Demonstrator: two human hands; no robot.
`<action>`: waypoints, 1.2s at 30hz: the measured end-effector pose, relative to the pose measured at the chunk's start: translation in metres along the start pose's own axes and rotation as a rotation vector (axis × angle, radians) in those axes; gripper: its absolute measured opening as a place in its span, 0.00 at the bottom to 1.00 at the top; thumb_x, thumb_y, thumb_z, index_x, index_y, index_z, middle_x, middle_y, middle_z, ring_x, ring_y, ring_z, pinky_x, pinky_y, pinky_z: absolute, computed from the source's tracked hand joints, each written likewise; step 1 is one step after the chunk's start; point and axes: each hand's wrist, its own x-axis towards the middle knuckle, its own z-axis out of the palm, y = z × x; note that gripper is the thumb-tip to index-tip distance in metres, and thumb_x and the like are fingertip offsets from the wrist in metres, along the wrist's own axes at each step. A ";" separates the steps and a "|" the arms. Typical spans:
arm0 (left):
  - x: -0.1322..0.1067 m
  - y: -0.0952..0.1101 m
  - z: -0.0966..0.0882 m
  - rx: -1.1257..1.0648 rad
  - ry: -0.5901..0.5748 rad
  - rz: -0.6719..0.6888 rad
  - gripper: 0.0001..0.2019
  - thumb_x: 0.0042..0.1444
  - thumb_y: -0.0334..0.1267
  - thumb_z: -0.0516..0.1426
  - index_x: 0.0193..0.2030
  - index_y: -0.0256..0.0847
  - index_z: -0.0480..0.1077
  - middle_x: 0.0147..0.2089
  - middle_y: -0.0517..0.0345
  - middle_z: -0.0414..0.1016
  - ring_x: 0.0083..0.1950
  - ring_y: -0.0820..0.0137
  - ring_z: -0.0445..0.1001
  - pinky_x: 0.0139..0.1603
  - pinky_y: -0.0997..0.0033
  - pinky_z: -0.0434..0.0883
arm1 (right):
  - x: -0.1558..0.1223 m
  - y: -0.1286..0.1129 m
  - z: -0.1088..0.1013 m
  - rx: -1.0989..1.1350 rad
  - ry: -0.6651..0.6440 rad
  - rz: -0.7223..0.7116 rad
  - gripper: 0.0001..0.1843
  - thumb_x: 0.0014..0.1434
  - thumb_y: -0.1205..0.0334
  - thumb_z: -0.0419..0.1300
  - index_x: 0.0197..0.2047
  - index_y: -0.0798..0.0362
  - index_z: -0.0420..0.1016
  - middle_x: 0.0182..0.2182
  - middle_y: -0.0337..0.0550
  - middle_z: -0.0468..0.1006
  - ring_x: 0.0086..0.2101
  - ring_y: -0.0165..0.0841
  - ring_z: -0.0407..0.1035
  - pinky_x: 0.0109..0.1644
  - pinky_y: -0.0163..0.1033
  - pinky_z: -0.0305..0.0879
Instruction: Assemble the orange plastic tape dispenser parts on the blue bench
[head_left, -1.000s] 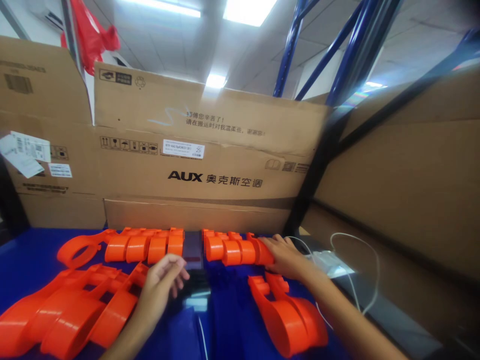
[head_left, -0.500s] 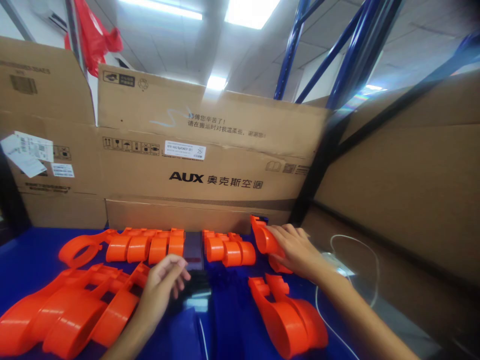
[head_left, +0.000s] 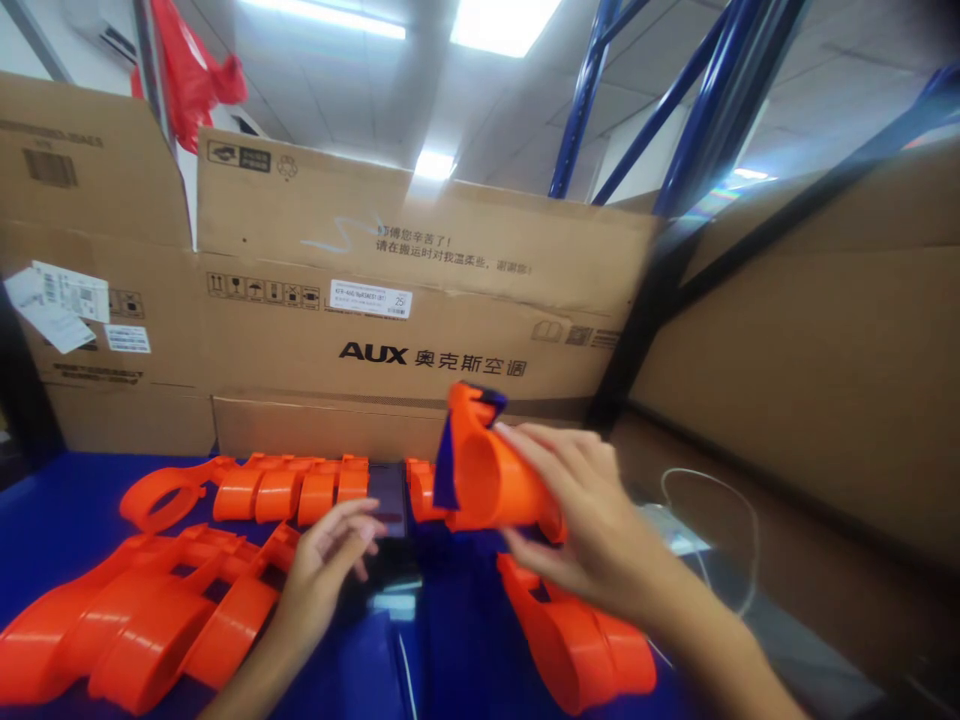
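My right hand (head_left: 581, 520) grips an orange plastic shell part (head_left: 484, 470) and holds it lifted above the blue table (head_left: 60, 500), its hollow side turned toward me. My left hand (head_left: 326, 565) hovers low with fingers loosely curled and apart, fingertips at a dark phone-like device (head_left: 386, 505) lying between the orange rows. It holds nothing. A row of orange parts (head_left: 285, 490) lies behind the left hand, and more of the row (head_left: 421, 488) shows partly behind the lifted part. A stack of larger orange shells (head_left: 135, 620) lies at the left front, another pair (head_left: 577, 640) under my right wrist.
Tall cardboard boxes (head_left: 420, 310) wall in the back of the table, and more cardboard (head_left: 810, 380) stands at the right. A white cable (head_left: 720, 560) loops on the right beside a pale flat item. Blue rack posts (head_left: 585, 100) rise behind.
My right hand took the end orange part from the right of the row, lifted it and brought it toward the middle. The left hand shifted slightly toward the dark device.
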 end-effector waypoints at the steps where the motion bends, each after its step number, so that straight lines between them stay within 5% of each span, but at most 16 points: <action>1: 0.000 0.002 0.001 -0.041 0.003 0.003 0.20 0.60 0.46 0.63 0.56 0.40 0.74 0.47 0.47 0.82 0.41 0.63 0.77 0.36 0.70 0.74 | 0.003 -0.015 0.005 0.072 -0.042 -0.020 0.42 0.57 0.61 0.64 0.72 0.50 0.54 0.61 0.55 0.68 0.55 0.50 0.62 0.56 0.55 0.63; 6: -0.004 0.009 0.008 -0.415 0.081 -0.106 0.19 0.57 0.48 0.65 0.51 0.40 0.78 0.49 0.49 0.83 0.51 0.57 0.79 0.50 0.64 0.75 | 0.008 -0.077 0.040 0.319 -0.240 -0.069 0.43 0.53 0.65 0.63 0.72 0.49 0.58 0.63 0.54 0.66 0.57 0.51 0.61 0.60 0.57 0.62; 10: -0.007 0.014 0.011 -0.542 0.165 -0.250 0.18 0.52 0.49 0.67 0.43 0.38 0.80 0.42 0.50 0.85 0.48 0.53 0.81 0.49 0.59 0.77 | 0.007 -0.091 0.058 0.466 -0.339 -0.063 0.45 0.53 0.63 0.66 0.72 0.45 0.57 0.63 0.51 0.66 0.56 0.50 0.63 0.63 0.58 0.60; 14: -0.006 0.017 0.013 -0.494 0.232 -0.207 0.17 0.50 0.42 0.69 0.46 0.42 0.79 0.46 0.54 0.85 0.51 0.54 0.81 0.51 0.60 0.76 | 0.004 -0.074 0.079 0.740 -0.175 0.030 0.47 0.53 0.49 0.70 0.72 0.43 0.56 0.65 0.50 0.62 0.60 0.51 0.61 0.64 0.57 0.60; 17: -0.005 0.015 0.014 -0.470 0.207 -0.227 0.23 0.50 0.41 0.68 0.54 0.45 0.74 0.50 0.54 0.84 0.53 0.55 0.80 0.53 0.59 0.75 | 0.003 -0.060 0.106 0.865 0.097 0.319 0.23 0.66 0.57 0.58 0.64 0.43 0.66 0.55 0.49 0.73 0.54 0.44 0.67 0.61 0.53 0.64; 22: -0.006 0.004 0.011 -0.411 0.110 -0.204 0.25 0.51 0.40 0.68 0.57 0.46 0.72 0.56 0.52 0.81 0.57 0.55 0.78 0.57 0.58 0.72 | 0.000 -0.057 0.142 1.226 0.049 0.527 0.16 0.68 0.54 0.58 0.56 0.48 0.71 0.36 0.41 0.75 0.37 0.35 0.71 0.44 0.41 0.70; 28: -0.008 -0.006 0.005 -0.267 0.135 -0.199 0.26 0.50 0.42 0.69 0.56 0.46 0.75 0.57 0.50 0.79 0.60 0.53 0.74 0.60 0.58 0.70 | -0.011 -0.061 0.142 1.200 -0.001 0.600 0.19 0.64 0.54 0.62 0.56 0.51 0.72 0.34 0.41 0.76 0.34 0.33 0.72 0.40 0.38 0.69; 36: -0.011 0.008 0.016 -0.207 0.027 -0.102 0.21 0.51 0.41 0.69 0.53 0.46 0.77 0.56 0.51 0.80 0.58 0.55 0.76 0.59 0.61 0.72 | -0.014 -0.066 0.127 1.046 -0.002 0.593 0.19 0.64 0.58 0.61 0.57 0.53 0.74 0.25 0.36 0.76 0.24 0.30 0.66 0.29 0.34 0.63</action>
